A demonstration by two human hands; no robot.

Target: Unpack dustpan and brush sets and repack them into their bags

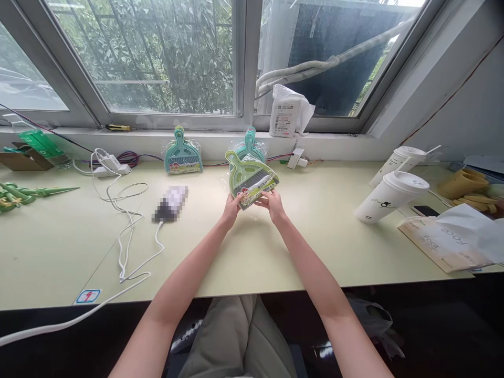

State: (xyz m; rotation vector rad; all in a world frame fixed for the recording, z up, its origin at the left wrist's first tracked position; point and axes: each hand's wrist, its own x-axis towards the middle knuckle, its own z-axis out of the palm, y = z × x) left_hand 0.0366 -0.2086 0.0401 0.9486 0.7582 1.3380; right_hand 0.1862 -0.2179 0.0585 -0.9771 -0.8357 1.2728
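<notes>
Between both hands I hold a light green dustpan and brush set (252, 177) in clear wrapping, tilted above the table, its handle pointing up and left. My left hand (232, 209) grips its lower left edge, thumb on the front. My right hand (273, 203) grips the lower right edge, with some fingers behind it. Just behind stands a teal dustpan set (252, 142), partly hidden by the green one. Farther left, another teal dustpan set (182, 155) leans upright against the sill, with a greenish handle tip showing behind it.
Left of my hands lie a blurred-out phone (171, 203) on a white cable (128, 231) and a power strip (112, 169). White lidded cups (389, 197), a tissue pack (452, 239) and tape rolls (464, 182) occupy the right. A white package (285, 116) sits on the sill.
</notes>
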